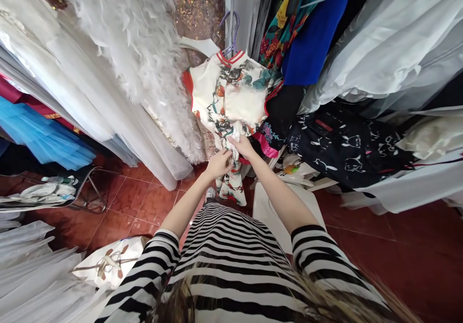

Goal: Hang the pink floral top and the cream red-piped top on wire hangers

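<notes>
White floral garment [209, 90] hangs from a purple hanger [237, 20] straight ahead, its length running down toward me; my right hand [243, 148] pinches its narrow lower part, my left hand [219, 164] just below, its grip unclear.

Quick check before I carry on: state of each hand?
Left hand: curled, at the floral garment; whether it grips cannot be told.
Right hand: closed, holding the floral garment.

Soft light, stretched edges
You see bright gowns [394, 38], a dim floor [365, 243] at right, and a smeared patch on the outfit [206, 87].
</notes>
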Motion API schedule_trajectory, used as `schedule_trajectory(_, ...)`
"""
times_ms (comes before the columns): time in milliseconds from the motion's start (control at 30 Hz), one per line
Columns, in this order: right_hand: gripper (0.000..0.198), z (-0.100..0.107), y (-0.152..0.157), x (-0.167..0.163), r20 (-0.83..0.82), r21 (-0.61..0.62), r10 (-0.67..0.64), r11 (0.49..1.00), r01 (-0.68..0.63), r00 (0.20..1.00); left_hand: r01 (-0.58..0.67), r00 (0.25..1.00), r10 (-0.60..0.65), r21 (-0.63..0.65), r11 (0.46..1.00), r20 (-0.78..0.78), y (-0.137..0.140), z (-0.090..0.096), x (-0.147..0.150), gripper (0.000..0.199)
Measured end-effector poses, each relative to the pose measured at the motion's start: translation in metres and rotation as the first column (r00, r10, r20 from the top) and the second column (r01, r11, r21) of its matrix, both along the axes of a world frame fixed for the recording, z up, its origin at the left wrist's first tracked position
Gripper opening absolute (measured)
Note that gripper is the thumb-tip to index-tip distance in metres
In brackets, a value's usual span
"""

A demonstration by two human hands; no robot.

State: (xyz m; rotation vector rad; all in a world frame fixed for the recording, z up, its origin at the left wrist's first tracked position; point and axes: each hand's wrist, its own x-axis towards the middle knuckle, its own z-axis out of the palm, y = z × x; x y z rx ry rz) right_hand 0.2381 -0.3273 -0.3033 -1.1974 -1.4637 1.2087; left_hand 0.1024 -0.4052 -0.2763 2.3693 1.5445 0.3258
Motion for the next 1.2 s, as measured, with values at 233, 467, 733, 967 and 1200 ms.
schedule_trajectory(233, 0.053, 0.001, -0.003, -0.011, -0.148, -0.081, 0.045, 0.995, -0.058, 0.988, 0.018, 0.998, -0.016, 0.027, 0.999, -0.057, -0.004, 0.000, 0.001, 0.014)
schedule_trajectory(467, 0.036, 0.006, -0.010, -0.005, -0.016, -0.015, 0.138, 0.990, -0.138, 0.990, 0.139, 0.983, -0.141, -0.024, 0.990, -0.121, -0.001, 0.012, 0.001, 0.024)
schedule_trajectory(733, 0.022, -0.005, -0.043, 0.017, -0.011, -0.077, 0.274, 0.959, -0.274, 0.962, -0.071, 0.994, 0.063, -0.078, 0.994, -0.094, -0.005, 0.010, 0.005, 0.028)
schedule_trajectory(967, 0.020, 0.001, -0.053, 0.022, 0.352, 0.117, 0.190, 0.963, -0.244, 0.917, -0.077, 0.997, 0.075, -0.103, 0.992, -0.026, -0.001, 0.019, 0.012, 0.024)
schedule_trajectory(1200, 0.033, 0.008, -0.066, 0.018, 0.596, 0.058, 0.152, 0.971, -0.231, 0.789, -0.026, 0.990, 0.008, -0.126, 0.992, -0.143, 0.002, 0.022, 0.022, 0.028)
